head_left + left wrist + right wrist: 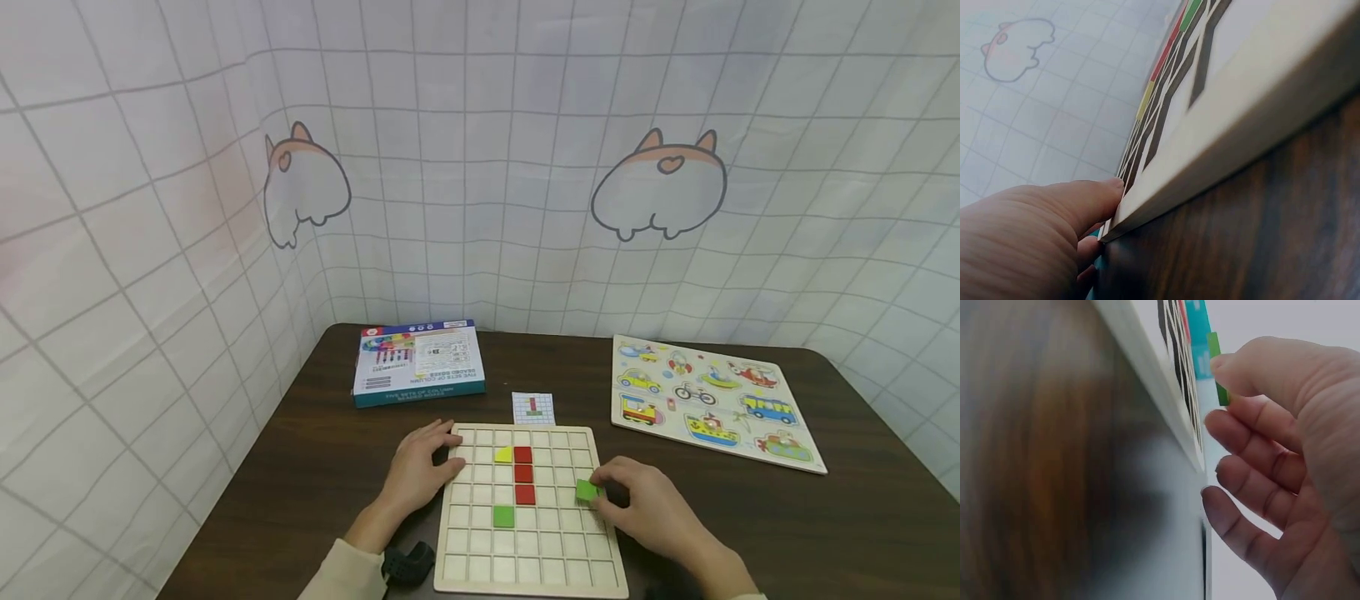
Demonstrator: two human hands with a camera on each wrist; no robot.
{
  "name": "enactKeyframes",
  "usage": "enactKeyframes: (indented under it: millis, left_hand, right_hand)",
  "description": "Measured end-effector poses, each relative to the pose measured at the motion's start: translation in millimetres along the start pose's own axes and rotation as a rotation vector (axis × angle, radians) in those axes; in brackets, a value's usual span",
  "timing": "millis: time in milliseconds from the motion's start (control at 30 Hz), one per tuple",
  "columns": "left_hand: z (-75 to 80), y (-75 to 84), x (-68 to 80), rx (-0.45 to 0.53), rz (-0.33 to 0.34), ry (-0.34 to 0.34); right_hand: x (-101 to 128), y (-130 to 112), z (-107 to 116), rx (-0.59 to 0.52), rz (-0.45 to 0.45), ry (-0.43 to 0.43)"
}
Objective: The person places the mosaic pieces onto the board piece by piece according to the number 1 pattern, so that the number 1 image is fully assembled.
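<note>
A pale wooden grid board [558,558] lies on the dark table in the head view. On it sit a yellow piece [503,455], a column of three red squares [523,475] and a green square [504,517]. My left hand [422,471] rests on the board's upper left edge [1166,187], its fingers [1085,200] against the rim. My right hand [645,504] pinches a green square piece [587,490] over the board's right side. The same green piece [1217,369] shows between the fingertips [1235,362] in the right wrist view.
A small pattern card [533,408] lies just beyond the board. A blue-edged box [418,361] sits at the back left, a vehicle puzzle board [712,400] at the back right. A tiled curtain with cartoon animals hangs behind the table. A black object [408,564] lies near my left wrist.
</note>
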State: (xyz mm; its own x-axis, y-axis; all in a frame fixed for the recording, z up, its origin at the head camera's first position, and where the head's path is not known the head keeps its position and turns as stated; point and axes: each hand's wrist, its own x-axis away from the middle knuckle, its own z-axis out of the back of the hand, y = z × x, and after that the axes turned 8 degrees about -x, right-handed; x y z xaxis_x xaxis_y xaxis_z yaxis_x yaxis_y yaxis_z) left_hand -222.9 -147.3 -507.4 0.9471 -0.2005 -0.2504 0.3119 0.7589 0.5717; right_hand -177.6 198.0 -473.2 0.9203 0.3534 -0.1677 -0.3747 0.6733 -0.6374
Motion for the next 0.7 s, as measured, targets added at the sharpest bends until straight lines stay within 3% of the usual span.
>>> enactKeyframes:
  millis: [233, 700]
  left_hand:
    - [-0.5, 0.6, -0.3, 0.006, 0.012, 0.003]
    - [-2.3, -0.1, -0.6, -0.009, 0.017, 0.010]
  right_hand:
    - [0.1, -10.8, -12.9, -0.030, 0.061, 0.006]
    - [-3.0, -25.2, -33.9, -0.062, 0.114, -0.073]
